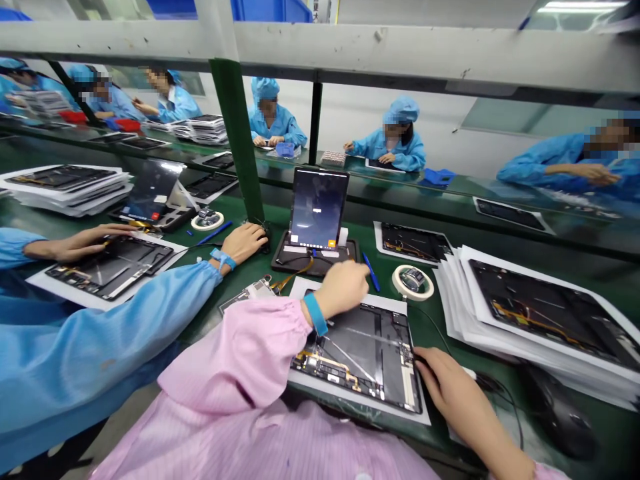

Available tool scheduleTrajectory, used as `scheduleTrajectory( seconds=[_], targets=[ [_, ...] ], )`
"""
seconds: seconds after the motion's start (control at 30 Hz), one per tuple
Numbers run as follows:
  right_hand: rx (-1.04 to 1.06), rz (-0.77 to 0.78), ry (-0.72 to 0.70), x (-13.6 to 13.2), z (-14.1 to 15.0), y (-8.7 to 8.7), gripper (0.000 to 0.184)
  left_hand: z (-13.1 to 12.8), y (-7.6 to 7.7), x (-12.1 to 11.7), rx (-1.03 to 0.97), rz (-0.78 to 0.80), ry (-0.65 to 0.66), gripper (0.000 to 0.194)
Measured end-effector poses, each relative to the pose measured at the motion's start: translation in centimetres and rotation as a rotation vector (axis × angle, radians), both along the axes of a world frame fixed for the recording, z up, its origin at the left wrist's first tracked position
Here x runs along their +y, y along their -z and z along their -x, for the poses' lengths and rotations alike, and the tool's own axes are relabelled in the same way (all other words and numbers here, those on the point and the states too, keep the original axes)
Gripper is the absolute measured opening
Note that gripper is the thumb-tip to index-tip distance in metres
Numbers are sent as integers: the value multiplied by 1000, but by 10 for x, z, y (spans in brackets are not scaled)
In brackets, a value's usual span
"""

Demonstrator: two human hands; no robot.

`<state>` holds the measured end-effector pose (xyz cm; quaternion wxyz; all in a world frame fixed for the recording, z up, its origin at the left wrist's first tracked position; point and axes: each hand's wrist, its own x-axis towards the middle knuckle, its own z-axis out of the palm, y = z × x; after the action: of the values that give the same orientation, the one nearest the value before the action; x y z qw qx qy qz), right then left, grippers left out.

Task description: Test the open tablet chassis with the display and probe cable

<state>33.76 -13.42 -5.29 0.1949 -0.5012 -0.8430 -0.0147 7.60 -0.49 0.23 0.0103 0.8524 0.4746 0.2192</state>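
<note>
An opened tablet housing [350, 357] lies on a white sheet before me, its black interior showing gold flex cables and small boards. My left hand [345, 288], with a blue wrist strap, is over its far edge. Its fingers are curled with the index finger pointing right; anything inside the curl is hidden. Against the housing's right edge rest the fingertips of my right hand [445, 383], fingers stretched and thumb apart. Beyond my left hand, a lit tablet screen [319, 207] stands upright on a black stand [283, 260], with a gold flex cable [295, 275] running down from it.
Tablet housings on paper [555, 307] are stacked at right, near a black mouse [555, 407]. A tape roll [413, 283] and blue pen [371, 272] lie beyond my work. At left, a co-worker's blue sleeve [125, 347] reaches close to mine. A green post [237, 133] stands ahead.
</note>
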Motion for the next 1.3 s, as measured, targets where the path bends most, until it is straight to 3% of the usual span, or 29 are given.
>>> scheduleTrajectory(
  seconds=[0.1,0.17,0.23,0.37,0.43,0.6,0.73,0.8,0.87,0.97,1.03,1.13,1.3],
  targets=[
    [-82,40,5,-2,8,-12,23,-22,15,-25,91,53,190,21],
    [-122,56,12,-3,12,-19,24,-23,18,-25,110,43,210,22],
    [-131,63,15,-3,14,-21,23,-13,11,-13,57,2,108,23],
    [-109,62,-2,-1,13,-17,22,26,-9,30,-123,-168,-326,44],
    [-110,50,-19,1,11,-13,22,43,-10,51,-122,-199,-425,54],
    [-107,3,-39,4,5,-3,20,61,10,84,-73,-178,-409,65],
    [-93,-13,-37,4,4,-1,20,53,4,78,-85,-170,-399,63],
    [-75,-25,-40,3,4,-2,21,41,-4,59,-106,-156,-349,56],
    [-68,-32,-35,2,6,-6,20,26,-7,33,-105,-106,-195,43],
    [-103,-10,8,-1,11,-13,21,2,5,-4,-34,-16,73,25],
    [-141,44,32,-4,14,-18,23,-7,18,-18,8,35,170,25],
    [-147,176,24,-6,12,-26,21,-11,32,-21,-13,129,243,29],
    [-85,267,42,0,-1,-37,16,-6,37,-13,-70,305,254,28]
  ],
)
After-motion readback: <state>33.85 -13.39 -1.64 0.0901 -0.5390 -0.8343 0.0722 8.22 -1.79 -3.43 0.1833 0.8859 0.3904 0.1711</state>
